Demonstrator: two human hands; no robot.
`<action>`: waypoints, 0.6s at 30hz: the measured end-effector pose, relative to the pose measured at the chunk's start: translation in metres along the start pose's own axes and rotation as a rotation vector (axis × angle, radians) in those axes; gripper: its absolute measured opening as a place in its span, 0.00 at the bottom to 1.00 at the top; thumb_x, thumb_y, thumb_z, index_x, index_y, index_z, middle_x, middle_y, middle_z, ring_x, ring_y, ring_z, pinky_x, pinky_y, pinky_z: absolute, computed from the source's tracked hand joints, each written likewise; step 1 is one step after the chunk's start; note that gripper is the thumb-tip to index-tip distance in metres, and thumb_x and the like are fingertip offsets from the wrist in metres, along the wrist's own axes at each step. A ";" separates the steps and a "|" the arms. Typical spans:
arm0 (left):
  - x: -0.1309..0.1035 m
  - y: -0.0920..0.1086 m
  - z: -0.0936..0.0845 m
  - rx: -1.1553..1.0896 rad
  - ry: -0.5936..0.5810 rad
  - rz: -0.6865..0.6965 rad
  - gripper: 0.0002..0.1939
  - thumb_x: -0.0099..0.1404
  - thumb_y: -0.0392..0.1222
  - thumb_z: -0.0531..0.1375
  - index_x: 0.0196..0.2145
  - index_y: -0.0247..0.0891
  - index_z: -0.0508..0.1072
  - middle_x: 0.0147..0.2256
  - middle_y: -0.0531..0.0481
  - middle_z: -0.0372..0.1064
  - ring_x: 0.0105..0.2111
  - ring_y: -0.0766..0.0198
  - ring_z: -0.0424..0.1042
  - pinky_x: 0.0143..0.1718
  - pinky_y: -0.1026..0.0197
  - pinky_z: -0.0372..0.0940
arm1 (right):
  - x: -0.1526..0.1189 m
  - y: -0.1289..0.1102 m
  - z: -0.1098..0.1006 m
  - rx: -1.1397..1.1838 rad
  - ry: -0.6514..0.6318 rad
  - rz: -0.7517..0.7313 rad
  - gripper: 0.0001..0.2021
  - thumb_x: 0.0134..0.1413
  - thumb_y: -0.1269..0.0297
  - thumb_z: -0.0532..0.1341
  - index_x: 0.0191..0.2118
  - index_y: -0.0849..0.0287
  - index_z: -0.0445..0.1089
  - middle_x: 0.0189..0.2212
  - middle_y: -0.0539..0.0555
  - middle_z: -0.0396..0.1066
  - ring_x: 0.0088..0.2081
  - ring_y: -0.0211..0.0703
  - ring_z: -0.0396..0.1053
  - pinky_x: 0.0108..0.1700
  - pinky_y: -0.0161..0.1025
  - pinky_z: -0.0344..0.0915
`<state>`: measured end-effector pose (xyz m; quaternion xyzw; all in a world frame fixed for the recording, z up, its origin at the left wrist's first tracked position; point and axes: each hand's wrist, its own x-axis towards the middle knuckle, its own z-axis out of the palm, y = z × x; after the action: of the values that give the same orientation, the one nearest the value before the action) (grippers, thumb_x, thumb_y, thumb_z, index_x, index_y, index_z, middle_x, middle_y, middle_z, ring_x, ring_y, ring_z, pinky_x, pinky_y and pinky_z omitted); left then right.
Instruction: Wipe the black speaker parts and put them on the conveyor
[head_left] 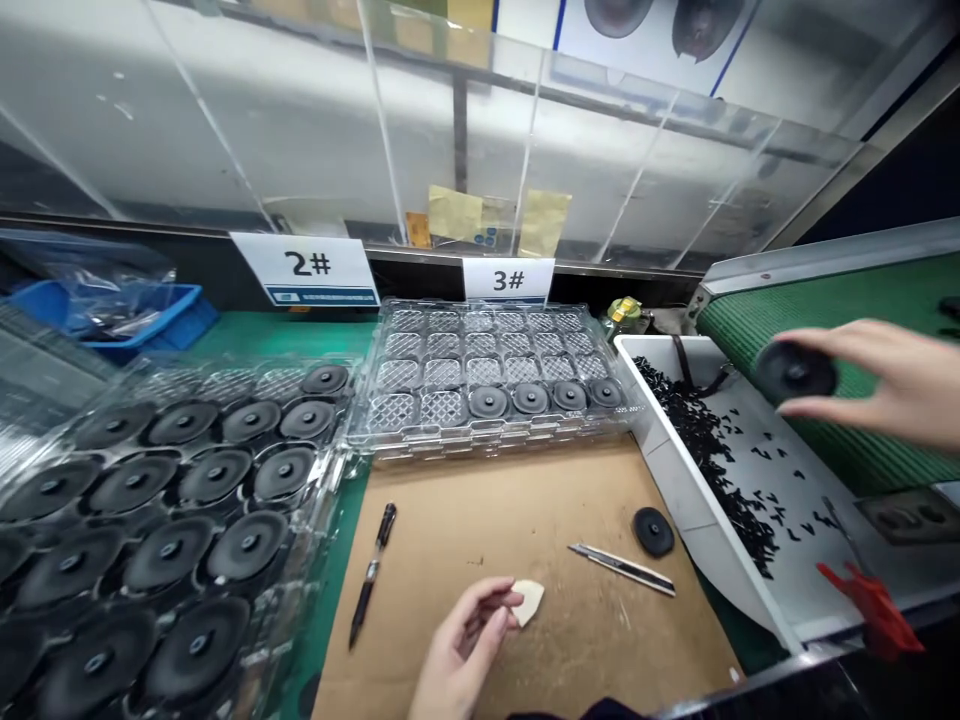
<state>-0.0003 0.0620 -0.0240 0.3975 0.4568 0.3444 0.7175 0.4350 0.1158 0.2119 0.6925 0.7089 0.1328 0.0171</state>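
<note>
My right hand (877, 385), at the right edge, pinches a round black disc with a raised centre (796, 372) between thumb and fingers, above the white bin and beside the green conveyor. Low in the middle, my left hand (472, 640) has its fingers curled round a small cream-coloured piece (529, 602), perhaps a pad or cloth. Another black disc (654, 531) lies on the brown cardboard (465, 510). Near it rests a craft knife (622, 568). A black pen (372, 575) lies along the cardboard's left side.
A clear compartment tray (420, 435) holds several discs in its front row. Left of it, a larger clear tray (319, 520) is mostly filled with discs. The white bin (712, 545) contains small black scraps, beside the green conveyor (840, 290). A blue basket (184, 310) stands back left.
</note>
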 end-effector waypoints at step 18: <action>-0.091 -0.072 0.010 -0.645 0.054 -0.038 0.32 0.52 0.49 0.66 0.54 0.48 0.63 0.53 0.41 0.64 0.53 0.47 0.66 0.53 0.48 0.61 | -0.163 -0.306 0.160 1.013 -0.266 -0.251 0.32 0.55 0.54 0.59 0.63 0.47 0.49 0.59 0.56 0.56 0.59 0.53 0.54 0.59 0.53 0.56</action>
<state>-0.0131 -0.0510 -0.0507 0.1316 0.3503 0.4684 0.8004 0.1761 -0.0208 -0.0332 0.5349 0.7532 -0.3176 -0.2136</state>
